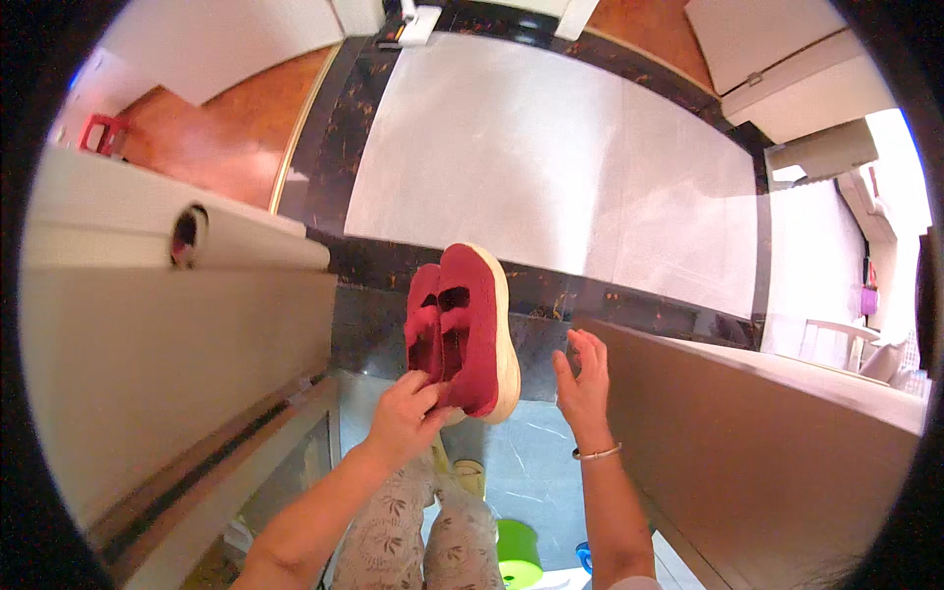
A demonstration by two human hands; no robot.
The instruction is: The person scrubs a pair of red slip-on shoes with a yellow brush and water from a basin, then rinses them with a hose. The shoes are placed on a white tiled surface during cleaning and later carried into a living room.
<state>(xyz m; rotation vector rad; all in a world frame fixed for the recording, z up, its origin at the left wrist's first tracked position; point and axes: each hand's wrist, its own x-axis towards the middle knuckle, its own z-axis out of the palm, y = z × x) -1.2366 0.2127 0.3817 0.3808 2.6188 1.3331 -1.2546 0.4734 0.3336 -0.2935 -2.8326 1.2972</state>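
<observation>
My left hand [408,418] grips a pair of dark red shoes [460,329] with cream soles by their heels, holding them up side by side in the middle of the view. My right hand [585,383] is just to the right of the shoes, fingers spread, holding nothing and not touching them. A thin bangle circles that wrist [597,453]. My patterned trousers [423,536] and a yellow slipper [470,477] show below.
A beige door or panel [157,364] stands at the left, a brown one [777,462] at the right. Ahead lies a pale grey floor [551,157] with a dark marble border. A green round object [518,551] sits near my feet.
</observation>
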